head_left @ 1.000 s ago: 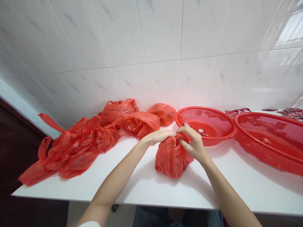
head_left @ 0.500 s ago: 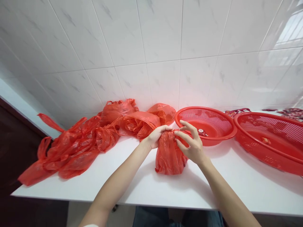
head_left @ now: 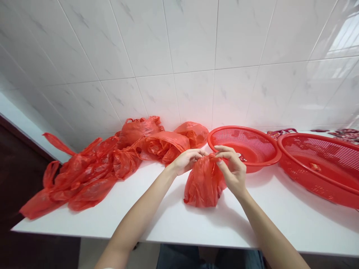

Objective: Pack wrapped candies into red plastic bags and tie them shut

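Note:
A filled red plastic bag (head_left: 203, 185) stands on the white table (head_left: 157, 220) in front of me, its top gathered into a narrow neck. My left hand (head_left: 188, 161) pinches the gathered top from the left. On the other side, my right hand (head_left: 231, 167) grips the same top between thumb and fingers. The fingertips of both hands are close together at the neck. What is inside the bag cannot be made out.
Several red plastic bags (head_left: 92, 168) lie heaped at the left and back. A round red basket (head_left: 269, 164) with small items in it stands behind my right hand, and a larger red basket (head_left: 316, 183) is further right. A tiled wall rises behind.
My right hand's fingers have closed from a spread pose onto the bag's top. The bag's neck is now drawn in tighter, and its upper part leans slightly right.

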### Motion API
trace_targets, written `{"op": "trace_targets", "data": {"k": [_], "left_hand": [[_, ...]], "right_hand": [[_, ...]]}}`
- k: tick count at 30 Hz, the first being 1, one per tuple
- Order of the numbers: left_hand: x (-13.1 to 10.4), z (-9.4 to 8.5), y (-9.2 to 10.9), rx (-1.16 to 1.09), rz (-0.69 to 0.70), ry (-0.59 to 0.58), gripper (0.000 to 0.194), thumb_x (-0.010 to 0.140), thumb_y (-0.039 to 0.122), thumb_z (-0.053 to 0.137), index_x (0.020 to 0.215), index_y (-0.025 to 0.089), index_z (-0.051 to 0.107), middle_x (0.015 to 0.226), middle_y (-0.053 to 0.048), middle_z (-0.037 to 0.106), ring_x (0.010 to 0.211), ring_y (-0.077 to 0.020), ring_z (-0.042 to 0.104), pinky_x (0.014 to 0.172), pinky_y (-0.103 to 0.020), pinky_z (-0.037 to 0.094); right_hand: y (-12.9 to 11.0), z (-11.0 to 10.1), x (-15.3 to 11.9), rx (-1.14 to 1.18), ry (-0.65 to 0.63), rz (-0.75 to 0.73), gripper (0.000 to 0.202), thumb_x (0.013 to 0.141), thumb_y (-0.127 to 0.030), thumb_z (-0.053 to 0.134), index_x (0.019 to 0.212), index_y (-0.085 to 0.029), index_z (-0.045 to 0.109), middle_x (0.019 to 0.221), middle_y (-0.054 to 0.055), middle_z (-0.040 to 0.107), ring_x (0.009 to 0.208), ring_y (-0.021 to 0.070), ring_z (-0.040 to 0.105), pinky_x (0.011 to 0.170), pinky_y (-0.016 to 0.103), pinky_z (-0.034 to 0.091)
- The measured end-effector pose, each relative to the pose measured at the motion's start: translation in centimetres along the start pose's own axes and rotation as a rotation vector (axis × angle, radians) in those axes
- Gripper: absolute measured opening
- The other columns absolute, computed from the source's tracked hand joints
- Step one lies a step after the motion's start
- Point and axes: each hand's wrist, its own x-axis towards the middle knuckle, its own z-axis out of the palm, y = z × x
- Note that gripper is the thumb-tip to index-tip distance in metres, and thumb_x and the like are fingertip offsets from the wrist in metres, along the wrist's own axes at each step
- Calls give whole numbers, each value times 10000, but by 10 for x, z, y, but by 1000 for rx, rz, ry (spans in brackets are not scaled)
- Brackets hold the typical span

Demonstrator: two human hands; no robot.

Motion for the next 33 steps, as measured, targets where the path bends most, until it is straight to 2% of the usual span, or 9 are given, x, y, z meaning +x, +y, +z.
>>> {"op": "trace_targets", "data": {"k": [3,6,12,16,19,22,25,30,33], "left_hand": [[-3,-6,1,69,91,68,193,635,186,753,821,156,711,705,23,630,617,-84,555,620,-219,400],[-3,-21,-6,126,167,142,250,601,211,809,817,161,694,758,5,671,681,-111,612,665,-237,438],[-2,-62,-32,216,139,301,349,517,287,880,750,157,655,668,10,676,609,-127,634,650,-260,485],[-3,-74,-45,200,173,348,388,471,304,916,702,143,648,672,7,663,612,-116,623,669,-263,507],[-5,-79,-48,188,209,411,420,473,318,943,729,141,660,724,-8,675,663,-131,635,659,-264,515],[-9,-81,-43,151,253,470,454,510,372,947,786,157,658,749,-4,671,690,-142,633,656,-279,534],[-16,-78,-29,105,330,482,441,504,334,947,805,168,671,762,11,663,709,-128,616,682,-269,538],[-26,-59,-2,162,465,410,267,540,210,878,755,172,724,788,5,684,749,-115,606,737,-233,514],[-29,-45,10,191,538,373,158,599,202,819,731,189,733,794,-2,698,781,-138,616,762,-253,517]], "right_hand": [[0,-4,5,226,53,215,81,907,-230,643,836,-252,676,1021,54,717,1011,234,643,938,431,483],[2,-11,9,407,64,309,56,804,-224,662,750,-238,668,830,27,675,827,204,608,812,373,483],[6,-21,14,452,20,365,56,647,-198,536,605,-227,559,625,21,524,630,194,492,634,357,411],[9,-24,15,434,-13,376,49,634,-225,520,588,-236,506,606,29,476,606,206,471,595,366,398],[11,-25,17,428,-49,397,33,661,-245,542,639,-235,519,673,47,527,640,215,506,606,374,426],[12,-26,19,403,-65,401,111,685,-235,626,717,-238,520,780,51,601,745,225,566,660,370,471],[13,-24,18,341,-52,387,206,728,-211,702,742,-241,499,863,41,652,792,209,589,680,346,489],[12,-23,17,215,48,273,200,846,-260,719,753,-235,543,930,45,690,872,205,637,735,347,521],[7,-22,21,154,90,215,224,863,-301,727,751,-235,544,914,46,691,800,188,638,698,337,534]]}}
